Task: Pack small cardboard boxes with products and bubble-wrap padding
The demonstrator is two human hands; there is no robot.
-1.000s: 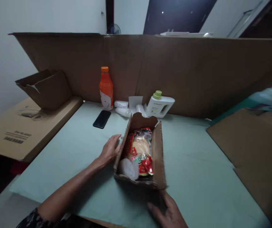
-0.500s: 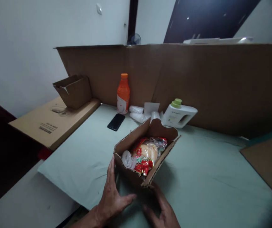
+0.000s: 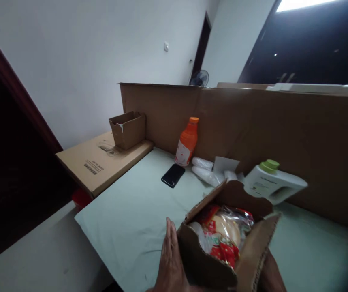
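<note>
The open cardboard box is at the near side of the tabletop; contact beneath it is hidden. It contains red-printed food packets and clear plastic wrap. The left hand lies along the left side, fingers straight and pressed together. The right hand is behind the right flap; its finger state cannot be determined. Beyond are a smartphone, an orange bottle and a white, green-capped jug.
</note>
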